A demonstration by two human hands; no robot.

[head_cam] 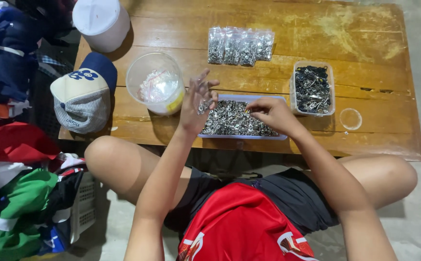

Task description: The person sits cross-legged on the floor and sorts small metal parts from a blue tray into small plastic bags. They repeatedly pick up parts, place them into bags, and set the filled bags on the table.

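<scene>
Left hand (pixel 198 99): we find it raised over the tray's left end, fingers spread, small silver pieces in the palm.
Right hand (pixel 271 113): fingers pinched together in the silver pieces.
Tray (pixel 242 137): on the table (pixel 316 34), full of pieces.
Nearby: tub (pixel 155 82), bags (pixel 239 46), box (pixel 312 89), cap (pixel 82 94).

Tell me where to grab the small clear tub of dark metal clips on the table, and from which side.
Take the clear tub across its two long side walls, from above. It stands upright and open-topped, with bare wood on both sides; the right hand is nearest. Avoid tipping it, since the dark clips lie loose.
</scene>
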